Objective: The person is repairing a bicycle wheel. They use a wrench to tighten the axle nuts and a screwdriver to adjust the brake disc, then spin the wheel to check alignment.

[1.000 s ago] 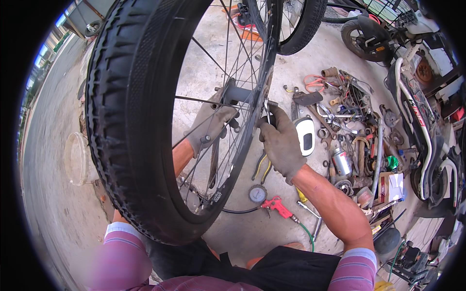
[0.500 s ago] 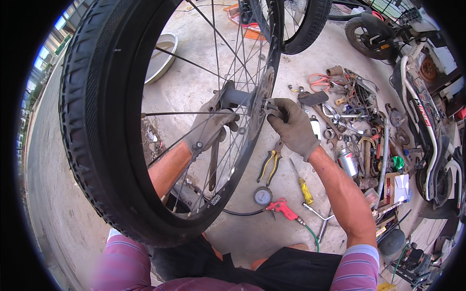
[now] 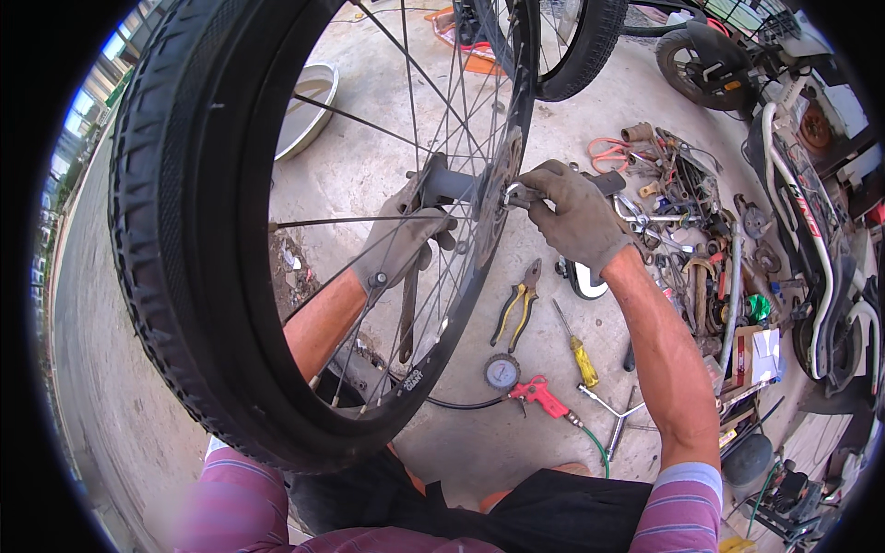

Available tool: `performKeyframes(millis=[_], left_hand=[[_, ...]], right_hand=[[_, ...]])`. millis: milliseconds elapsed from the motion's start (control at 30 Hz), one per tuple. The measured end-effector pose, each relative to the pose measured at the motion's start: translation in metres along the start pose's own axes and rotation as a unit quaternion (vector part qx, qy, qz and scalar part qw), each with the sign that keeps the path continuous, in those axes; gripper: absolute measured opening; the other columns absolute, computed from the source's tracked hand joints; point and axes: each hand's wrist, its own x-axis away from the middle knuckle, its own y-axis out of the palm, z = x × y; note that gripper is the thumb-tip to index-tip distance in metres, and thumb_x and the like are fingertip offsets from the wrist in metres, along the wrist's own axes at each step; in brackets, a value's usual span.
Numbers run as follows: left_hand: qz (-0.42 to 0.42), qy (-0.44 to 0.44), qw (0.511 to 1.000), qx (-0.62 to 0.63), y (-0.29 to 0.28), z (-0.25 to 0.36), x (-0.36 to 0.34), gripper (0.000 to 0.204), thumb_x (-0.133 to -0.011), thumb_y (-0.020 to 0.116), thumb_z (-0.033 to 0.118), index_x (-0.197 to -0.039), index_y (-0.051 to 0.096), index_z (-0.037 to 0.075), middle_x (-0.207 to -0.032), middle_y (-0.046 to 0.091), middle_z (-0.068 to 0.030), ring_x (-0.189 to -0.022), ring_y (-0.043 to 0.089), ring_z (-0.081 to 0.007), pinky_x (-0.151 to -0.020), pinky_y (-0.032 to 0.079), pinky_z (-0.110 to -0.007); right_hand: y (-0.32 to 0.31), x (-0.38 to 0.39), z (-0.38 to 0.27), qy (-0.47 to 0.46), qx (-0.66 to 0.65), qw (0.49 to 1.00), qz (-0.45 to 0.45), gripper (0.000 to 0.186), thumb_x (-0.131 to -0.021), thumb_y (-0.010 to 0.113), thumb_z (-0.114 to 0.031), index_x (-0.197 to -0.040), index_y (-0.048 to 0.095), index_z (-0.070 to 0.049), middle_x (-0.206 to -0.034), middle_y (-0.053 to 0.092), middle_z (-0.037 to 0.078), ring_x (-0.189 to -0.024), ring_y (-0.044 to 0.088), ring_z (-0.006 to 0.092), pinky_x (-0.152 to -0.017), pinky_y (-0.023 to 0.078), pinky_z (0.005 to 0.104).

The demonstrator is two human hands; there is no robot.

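At left, slightly tilted before the knees, a spoked bicycle wheel point(image 3: 171, 230) with knobbly black rubber tyre, top cut off by the picture's edge; pale lettering low on the black rim. Past the tyre, half hidden, a shallow pale round basin point(image 3: 323, 120). Behind thin dark spokes, near the smooth grey cylindrical hub point(image 3: 450, 184), the left grip point(image 3: 408, 245) in a dusty grey glove: fingers curled, exact hold on the long dark metal bar point(image 3: 407, 313) impossible to tell. Right of the hub, a flat brownish disc point(image 3: 490, 207), nearly edge-on. Just beside, pinched in the gloved, almost closed right grip point(image 3: 576, 221), a small silvery metal piece point(image 3: 511, 194), mostly covered. Below, black-and-yellow pliers point(image 3: 515, 309). At far right, a white-tubed two-wheeler point(image 3: 769, 152) with red-and-white marking.
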Motion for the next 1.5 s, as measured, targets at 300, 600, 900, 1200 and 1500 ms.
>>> performKeyframes(millis=[300,600,900,1200,1500], left_hand=[[0.002,-0.009,1.0,0.003,0.004,0.004,0.002,0.031,-0.096,0.063,0.004,-0.126,0.055,0.002,-0.088,0.07,-0.0099,-0.065,0.071,-0.0138,-0.037,0.044,-0.023],[0.032,-0.013,0.999,-0.001,0.013,0.004,0.006,0.037,-0.098,0.065,0.003,-0.133,0.053,0.0,-0.098,0.072,-0.0113,-0.07,0.072,-0.0133,-0.041,0.047,-0.022],[0.05,-0.018,0.993,-0.106,0.034,0.014,0.011,0.037,-0.095,0.068,0.018,-0.127,0.057,0.001,-0.098,0.062,-0.0062,-0.08,0.06,-0.0152,-0.07,0.046,-0.03],[-0.04,0.057,0.997,-0.046,0.03,0.007,0.015,0.092,-0.084,0.081,0.059,-0.145,0.05,-0.003,-0.134,0.06,-0.0216,-0.125,0.058,-0.0289,-0.106,0.046,-0.038],[-0.048,0.044,0.994,-0.088,-0.01,-0.006,0.019,0.087,-0.082,0.083,0.054,-0.141,0.054,-0.004,-0.118,0.064,-0.0147,-0.104,0.064,-0.022,-0.092,0.051,-0.035]], right_hand=[[0.008,0.032,0.015,0.112,-0.003,0.993,-0.026,0.025,-0.091,0.064,-0.015,-0.112,0.07,-0.001,-0.1,0.069,0.018,-0.096,0.068,0.0376,-0.088,0.053,0.0461],[0.045,0.177,0.029,0.315,0.12,0.867,-0.366,0.033,-0.088,0.066,-0.03,-0.107,0.071,-0.004,-0.106,0.073,0.022,-0.104,0.07,0.0394,-0.092,0.054,0.0478],[-0.024,0.085,-0.017,0.306,-0.36,0.881,-0.037,0.048,-0.107,0.056,-0.042,-0.127,0.062,0.002,-0.104,0.07,0.009,-0.088,0.069,0.0123,-0.072,0.054,0.0272],[0.021,0.064,0.03,0.214,-0.338,0.914,0.065,0.048,-0.113,0.045,-0.023,-0.156,0.043,-0.001,-0.144,0.057,0.016,-0.13,0.058,0.0204,-0.102,0.051,0.0323],[0.005,0.075,0.016,0.149,-0.212,0.966,0.013,0.05,-0.113,0.047,-0.033,-0.152,0.05,-0.001,-0.103,0.065,0.001,-0.081,0.053,0.0068,-0.07,0.046,0.0231]])
